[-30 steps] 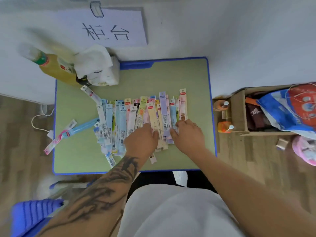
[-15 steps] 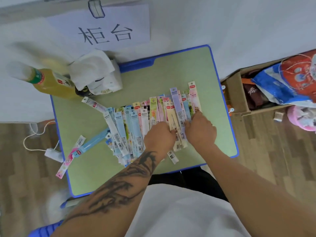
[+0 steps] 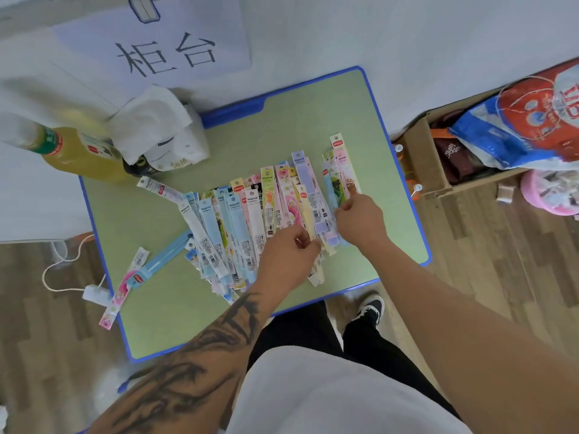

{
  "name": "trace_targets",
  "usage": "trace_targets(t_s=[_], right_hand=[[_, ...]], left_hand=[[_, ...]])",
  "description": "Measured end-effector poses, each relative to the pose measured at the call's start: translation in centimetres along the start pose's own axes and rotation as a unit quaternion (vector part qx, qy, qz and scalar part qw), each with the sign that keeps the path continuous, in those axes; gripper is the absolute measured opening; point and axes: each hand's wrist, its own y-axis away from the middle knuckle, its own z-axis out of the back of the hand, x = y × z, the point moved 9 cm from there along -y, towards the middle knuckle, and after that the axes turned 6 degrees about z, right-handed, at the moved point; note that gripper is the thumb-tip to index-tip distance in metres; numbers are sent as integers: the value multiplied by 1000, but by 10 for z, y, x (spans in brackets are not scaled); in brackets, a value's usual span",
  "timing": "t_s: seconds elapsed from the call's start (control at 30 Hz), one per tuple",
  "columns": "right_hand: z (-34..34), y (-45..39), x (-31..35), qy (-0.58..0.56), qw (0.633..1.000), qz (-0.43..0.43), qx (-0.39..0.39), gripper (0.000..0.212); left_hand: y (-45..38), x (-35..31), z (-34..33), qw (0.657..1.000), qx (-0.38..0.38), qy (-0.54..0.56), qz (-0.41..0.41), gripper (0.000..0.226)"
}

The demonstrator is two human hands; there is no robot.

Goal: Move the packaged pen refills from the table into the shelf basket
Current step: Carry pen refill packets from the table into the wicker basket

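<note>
Pinching pen refill packs [image 3: 269, 211] with curled fingers, left hand [image 3: 286, 261], right hand [image 3: 360, 225], green table [image 3: 313, 120], wall sign [image 3: 156, 42] reading 柜台

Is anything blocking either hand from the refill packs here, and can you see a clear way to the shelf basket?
Nothing blocks them: the left hand and right hand are already on the row of refill packs on the table, fingers curled at the packs. The shelf basket is out of view, so that path cannot be judged.

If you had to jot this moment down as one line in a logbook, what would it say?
stage: gathering | left hand: on colourful flat packaged pen refills | right hand: pinching packs at row's right end | surface: green blue-edged table | basket: unseen
</note>
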Motion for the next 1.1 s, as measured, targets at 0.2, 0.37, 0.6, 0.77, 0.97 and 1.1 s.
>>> trace_targets(t_s=[0.2,0.37,0.6,0.77,0.97,1.1], right_hand=[[31,29,-7,-114,991,41,-61,6],[79,71,-46,-273,956,38,-102,9],[160,149,-157,-443,886,42,-129,17],[214,203,-256,-501,844,33,-189,20],[250,263,-377,-567,784,5,-252,20],[261,288,-444,-601,747,-19,-285,19]], left_hand=[[23,-10,-9,1000,0,20,-4,39],[55,-41,-32,998,20,57,-25,25],[126,-113,-121,986,96,128,-51,17],[183,-164,-226,978,168,79,-95,12],[241,-207,-346,966,214,10,-146,17],[272,-223,-404,958,230,-44,-164,15]])
